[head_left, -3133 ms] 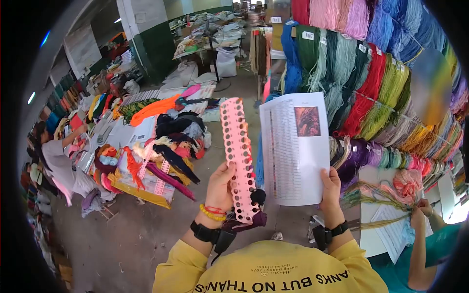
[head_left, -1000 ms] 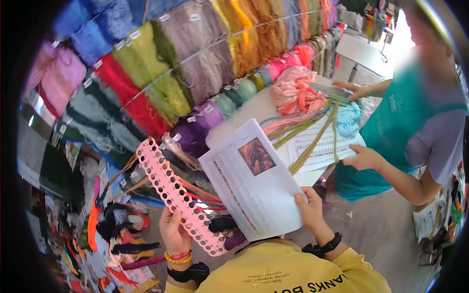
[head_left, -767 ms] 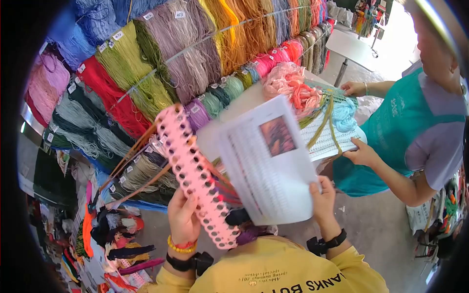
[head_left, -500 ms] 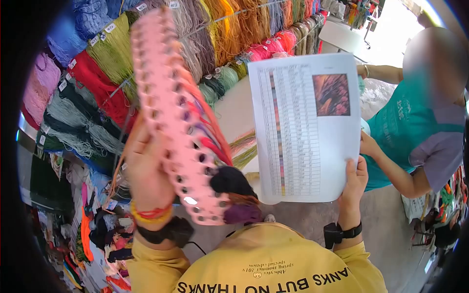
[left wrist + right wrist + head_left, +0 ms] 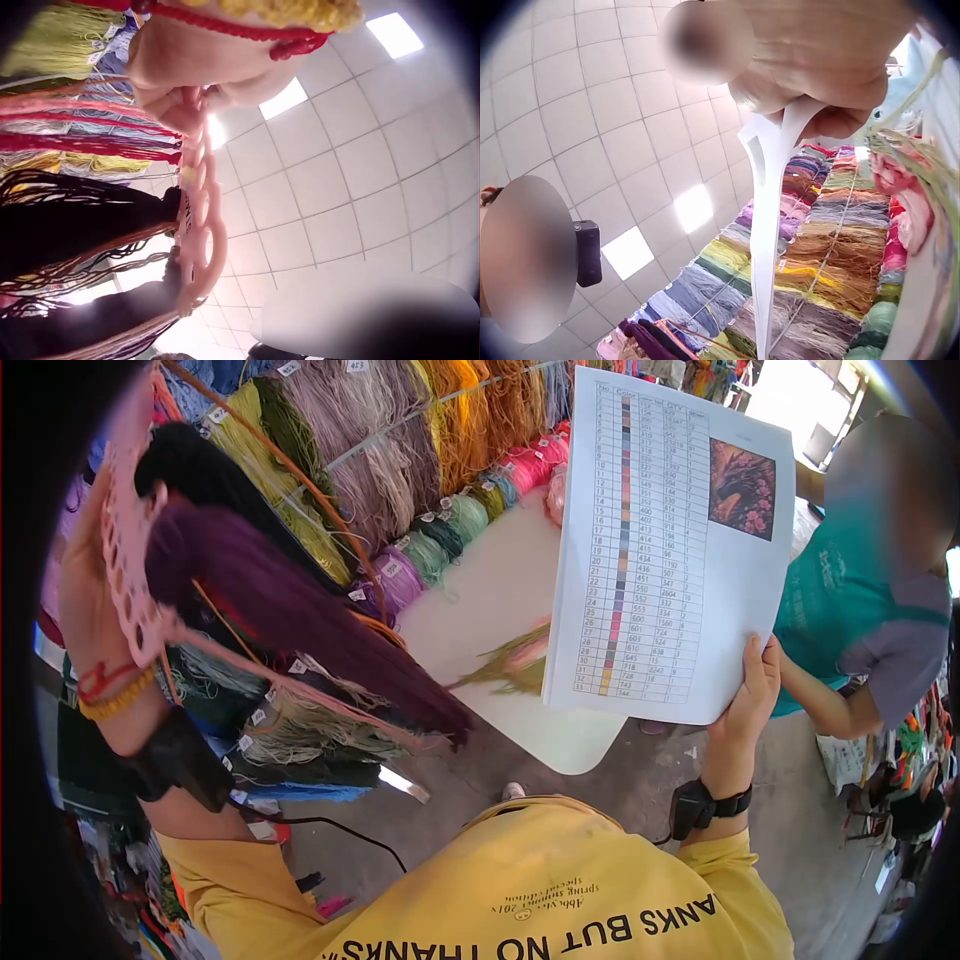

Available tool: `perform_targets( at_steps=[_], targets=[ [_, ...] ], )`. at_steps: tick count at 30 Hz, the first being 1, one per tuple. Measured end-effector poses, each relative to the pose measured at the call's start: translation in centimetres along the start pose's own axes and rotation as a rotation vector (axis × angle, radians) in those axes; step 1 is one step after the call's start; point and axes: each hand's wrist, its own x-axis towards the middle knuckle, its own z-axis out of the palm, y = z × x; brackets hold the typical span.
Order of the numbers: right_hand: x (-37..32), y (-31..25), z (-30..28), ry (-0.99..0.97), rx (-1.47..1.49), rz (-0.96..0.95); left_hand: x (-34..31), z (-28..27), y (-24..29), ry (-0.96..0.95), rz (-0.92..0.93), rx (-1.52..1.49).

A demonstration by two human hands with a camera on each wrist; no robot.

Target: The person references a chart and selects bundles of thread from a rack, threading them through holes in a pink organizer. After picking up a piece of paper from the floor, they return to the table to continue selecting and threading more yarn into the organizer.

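Observation:
At the far left of the head view my left hand (image 5: 95,595) grips a pink perforated strip (image 5: 128,550), raised and turned nearly edge-on. Black thread (image 5: 215,485) and dark purple thread (image 5: 290,600) hang from its holes. In the left wrist view the fingers pinch the strip (image 5: 202,217), with black, red and pink threads knotted along it. My right hand (image 5: 748,695) pinches the lower right edge of a printed sheet stack (image 5: 670,550), which shows a numbered colour table and a small picture. From the right wrist view the sheets (image 5: 766,225) appear edge-on between thumb and fingers.
Rows of tagged yarn hanks (image 5: 380,470) hang behind. A white table (image 5: 500,570) with green and pink strands (image 5: 515,660) stands ahead. At right is a person in a teal apron (image 5: 840,600). More goods (image 5: 910,760) lie at the right edge.
The pink strip has swung up and left, turning edge-on, its threads now hanging across the view. The sheets have moved up and right. The view has turned from the aisle toward the yarn racks.

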Motion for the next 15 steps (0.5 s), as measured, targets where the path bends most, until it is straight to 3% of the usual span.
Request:
perform_targets(
  at_steps=[2, 3, 4, 5, 8, 10, 15],
  targets=[
    [0.0, 0.4, -0.1, -0.033, 0.054, 0.034, 1.9, 1.4, -0.3, 0.144, -0.13, -0.11],
    [-0.2, 0.6, -0.2, -0.033, 0.074, 0.051, 1.8, 3.4, -1.9, 0.146, 0.014, 0.109],
    [-0.4, 0.7, -0.2, -0.033, 0.094, 0.069, 3.0, 0.7, -2.9, 0.162, -0.137, -0.296],
    [-0.6, 0.7, -0.2, -0.033, 0.117, 0.084, 3.4, 2.5, -4.5, 0.144, -0.196, -0.318],
    [-0.4, 1.0, 1.1, 0.049, 0.142, 0.127, 4.7, 1.7, -11.5, 0.207, -0.417, -0.382],
    [-0.3, 1.4, 1.0, 0.063, 0.118, 0.139, 4.1, 6.2, -17.3, 0.394, -0.242, -0.345],
    [1.4, 3.8, -1.1, 0.123, 0.012, 0.221, 0.5, 12.0, -28.0, 0.586, -0.572, -0.434]
  ],
)
